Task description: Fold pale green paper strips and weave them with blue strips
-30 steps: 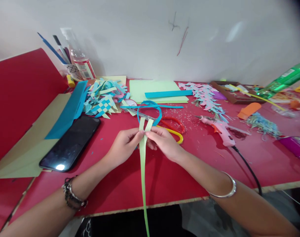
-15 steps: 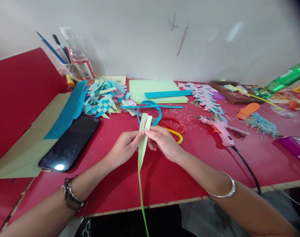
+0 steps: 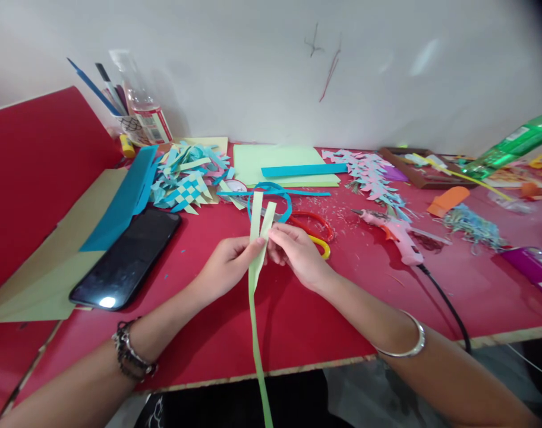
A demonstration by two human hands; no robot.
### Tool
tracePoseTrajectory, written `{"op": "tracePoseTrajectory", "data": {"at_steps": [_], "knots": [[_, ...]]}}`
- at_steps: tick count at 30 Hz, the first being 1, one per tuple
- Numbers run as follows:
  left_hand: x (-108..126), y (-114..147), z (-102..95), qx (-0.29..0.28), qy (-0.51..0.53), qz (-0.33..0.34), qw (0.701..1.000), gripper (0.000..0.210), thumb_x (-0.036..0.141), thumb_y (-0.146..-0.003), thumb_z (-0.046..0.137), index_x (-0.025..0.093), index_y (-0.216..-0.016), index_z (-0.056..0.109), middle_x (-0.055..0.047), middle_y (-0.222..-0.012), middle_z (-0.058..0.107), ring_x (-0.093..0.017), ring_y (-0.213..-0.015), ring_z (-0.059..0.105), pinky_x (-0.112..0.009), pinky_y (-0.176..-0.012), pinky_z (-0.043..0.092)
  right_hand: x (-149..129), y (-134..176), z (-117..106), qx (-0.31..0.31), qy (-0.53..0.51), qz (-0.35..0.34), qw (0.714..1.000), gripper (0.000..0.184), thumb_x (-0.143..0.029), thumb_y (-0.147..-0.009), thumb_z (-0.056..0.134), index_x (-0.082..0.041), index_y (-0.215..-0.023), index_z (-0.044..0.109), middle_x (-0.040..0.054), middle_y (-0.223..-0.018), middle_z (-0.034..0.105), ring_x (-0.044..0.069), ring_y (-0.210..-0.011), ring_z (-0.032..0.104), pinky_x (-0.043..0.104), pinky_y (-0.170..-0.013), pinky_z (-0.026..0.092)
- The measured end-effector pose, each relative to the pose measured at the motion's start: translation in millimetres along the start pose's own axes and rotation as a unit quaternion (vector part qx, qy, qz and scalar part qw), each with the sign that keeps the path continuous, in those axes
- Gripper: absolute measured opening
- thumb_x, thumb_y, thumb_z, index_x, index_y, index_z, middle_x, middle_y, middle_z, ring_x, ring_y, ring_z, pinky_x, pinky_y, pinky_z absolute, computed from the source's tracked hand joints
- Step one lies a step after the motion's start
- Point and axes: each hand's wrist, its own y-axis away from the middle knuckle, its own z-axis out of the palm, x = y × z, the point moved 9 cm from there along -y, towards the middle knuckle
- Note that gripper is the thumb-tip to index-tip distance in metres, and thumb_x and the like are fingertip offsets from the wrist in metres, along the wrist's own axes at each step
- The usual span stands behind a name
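Observation:
Between my hands is a long pale green paper strip (image 3: 255, 321) with two upper ends standing apart in a narrow V. My left hand (image 3: 230, 258) pinches it with the thumb across the front, near where the two ends meet. My right hand (image 3: 298, 252) grips the right-hand end between thumb and fingertips. Below my hands the strip hangs down past the table edge. Just behind lie a loop of blue paper strip (image 3: 290, 205) and scissors with a red and yellow handle (image 3: 327, 249), partly hidden by my right hand.
A phone (image 3: 126, 258) and blue paper (image 3: 119, 202) lie left, by a pile of woven paper strips (image 3: 186, 178). Pale green sheets (image 3: 248, 160) are at the back. A pink glue gun (image 3: 400, 238) with a black cord lies right, near a green bottle (image 3: 511, 145).
The two upper ends of the strip have spread further apart, the left one now standing taller. My right hand has shifted slightly up and right; the hanging part has swung a little.

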Motion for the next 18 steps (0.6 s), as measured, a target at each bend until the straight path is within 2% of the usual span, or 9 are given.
{"op": "tracePoseTrajectory", "data": {"at_steps": [4,9,14,15,18], "knots": [[2.7,1.8,2.4,-0.013,-0.005,0.01,1.0,0.041,0.032,-0.089,0.031,0.015,-0.075,0.067,0.0,-0.07,0.066,-0.01,-0.063,0.057,-0.019,-0.068,0.042,-3.6,2.5,8.6,-0.047,0.032,-0.013,0.998,0.029,-0.037,-0.08,0.045,-0.017,-0.059,0.047,-0.0066,-0.046,0.043,0.004,-0.042,0.04,0.019,-0.044,0.032],[2.6,1.3,1.1,0.0,-0.013,0.001,1.0,0.045,0.034,-0.089,0.03,0.015,-0.066,0.064,-0.001,-0.066,0.065,-0.011,-0.061,0.056,-0.02,-0.068,0.042,-2.8,3.2,9.7,-0.063,0.038,-0.031,0.997,0.027,-0.03,-0.08,0.045,-0.017,-0.057,0.046,-0.0064,-0.045,0.044,0.005,-0.043,0.041,0.02,-0.046,0.033],[-4.6,2.7,-17.1,0.099,-0.027,-0.041,0.994,0.043,0.042,-0.085,0.034,0.015,-0.056,0.05,0.004,-0.045,0.044,-0.008,-0.043,0.039,-0.019,-0.046,0.034,-2.1,0.8,5.5,-0.033,0.024,-0.035,0.999,0.026,-0.026,-0.077,0.044,-0.018,-0.053,0.045,-0.0067,-0.043,0.043,0.004,-0.04,0.038,0.02,-0.044,0.031],[-5.1,2.6,-15.6,0.092,-0.023,-0.041,0.995,0.043,0.042,-0.085,0.033,0.015,-0.057,0.05,0.004,-0.046,0.043,-0.008,-0.044,0.039,-0.019,-0.045,0.033,-2.2,0.2,4.0,-0.023,0.018,-0.035,0.999,0.027,-0.027,-0.077,0.044,-0.018,-0.052,0.045,-0.0067,-0.043,0.043,0.004,-0.04,0.037,0.02,-0.043,0.03],[-6.6,1.5,-1.3,0.015,-0.008,-0.039,0.999,0.044,0.043,-0.086,0.031,0.014,-0.061,0.054,0.003,-0.051,0.048,-0.009,-0.049,0.044,-0.019,-0.049,0.035,-2.3,-1.0,-2.2,0.012,-0.002,-0.031,0.999,0.028,-0.03,-0.078,0.046,-0.018,-0.053,0.043,-0.0068,-0.043,0.042,0.004,-0.04,0.037,0.019,-0.042,0.029]]}}
